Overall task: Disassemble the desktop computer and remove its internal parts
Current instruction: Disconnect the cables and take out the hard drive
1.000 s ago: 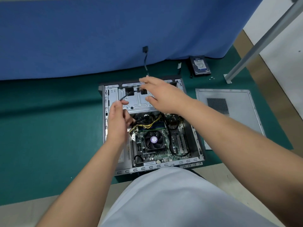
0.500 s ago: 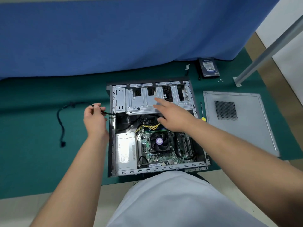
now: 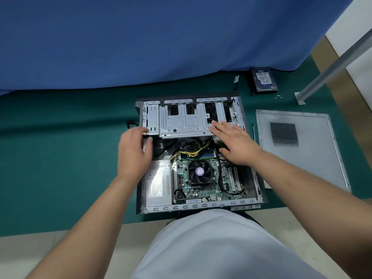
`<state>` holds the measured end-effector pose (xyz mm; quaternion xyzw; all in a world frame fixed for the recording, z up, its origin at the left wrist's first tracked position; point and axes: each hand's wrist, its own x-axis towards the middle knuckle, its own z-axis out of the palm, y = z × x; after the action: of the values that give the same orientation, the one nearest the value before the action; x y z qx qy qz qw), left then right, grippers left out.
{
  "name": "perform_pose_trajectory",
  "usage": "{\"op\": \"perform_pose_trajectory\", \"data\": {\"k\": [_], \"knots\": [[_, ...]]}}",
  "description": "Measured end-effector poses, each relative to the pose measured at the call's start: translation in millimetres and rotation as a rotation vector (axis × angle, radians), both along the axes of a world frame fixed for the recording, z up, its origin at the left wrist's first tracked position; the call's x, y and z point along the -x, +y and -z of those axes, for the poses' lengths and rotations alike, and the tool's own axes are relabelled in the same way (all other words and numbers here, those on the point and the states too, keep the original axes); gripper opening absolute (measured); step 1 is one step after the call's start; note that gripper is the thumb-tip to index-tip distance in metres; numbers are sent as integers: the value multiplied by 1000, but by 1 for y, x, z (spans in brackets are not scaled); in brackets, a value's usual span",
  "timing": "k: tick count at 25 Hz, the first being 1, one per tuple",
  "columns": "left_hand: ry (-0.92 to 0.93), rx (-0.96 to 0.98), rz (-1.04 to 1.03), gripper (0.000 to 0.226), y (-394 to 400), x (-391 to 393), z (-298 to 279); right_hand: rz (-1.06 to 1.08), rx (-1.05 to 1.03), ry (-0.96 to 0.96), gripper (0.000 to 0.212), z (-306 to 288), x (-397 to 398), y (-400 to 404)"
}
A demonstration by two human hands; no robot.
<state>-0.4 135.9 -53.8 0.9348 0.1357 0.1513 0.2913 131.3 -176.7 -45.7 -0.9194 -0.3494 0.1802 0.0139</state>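
Head view: The opened desktop computer case (image 3: 198, 206) is laid on its side on a green mat (image 3: 60, 158), just in front of the person's white-clad lap. Its far half is covered by a silver drive cage (image 3: 181, 121); nearer lie the motherboard (image 3: 203, 190) with its black CPU fan (image 3: 199, 171), a bundle of yellow wires (image 3: 191, 152), and a grey power supply (image 3: 158, 183) at the near left.

The left hand (image 3: 133, 153) is placed at the left near corner of the drive cage, blurred, its fingers curled inward; whether anything is gripped cannot be told. The right hand (image 3: 234, 141) is laid with straight, spread fingers on the right near edge of the cage, palm down over the board.

To the right of the case, the removed side panel (image 3: 314, 158) is laid flat on the mat, with a thin screwdriver (image 3: 253, 131) between the two. Further off, near the blue cloth (image 3: 161, 37), a hard drive (image 3: 263, 79) is set down, with small screws (image 3: 278, 96) just beside it.
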Motion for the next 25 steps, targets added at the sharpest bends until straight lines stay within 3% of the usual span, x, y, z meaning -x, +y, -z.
{"op": "perform_pose_trajectory", "data": {"k": [2, 5, 8, 13, 16, 19, 22, 25], "knots": [[83, -188, 202, 18, -14, 2, 4, -2, 11, -26, 90, 4, 2, -2], [203, -325, 148, 19, -31, 0, 10, 7, 15, -63, 93, 9, 5, -3], [240, -353, 72, 22, -43, -2, 14, 27, -7, -104, 89, 13, 7, -4], [399, -501, 70, 54, -48, -4, 19, 40, -45, -189, 84, 20, 10, -3], [436, -519, 88, 52, -49, -8, 21, 47, -59, -203, 82, 21, 11, -1], [347, -501, 102, 45, -48, -6, 22, 52, -91, -204, 78, 21, 12, -3], [267, -489, 147, 40, -48, -4, 23, 122, -244, -196, 62, 20, 13, -2], [199, -472, 162, 31, -50, -3, 24, 157, -347, -270, 24, 16, 16, -2]]}}
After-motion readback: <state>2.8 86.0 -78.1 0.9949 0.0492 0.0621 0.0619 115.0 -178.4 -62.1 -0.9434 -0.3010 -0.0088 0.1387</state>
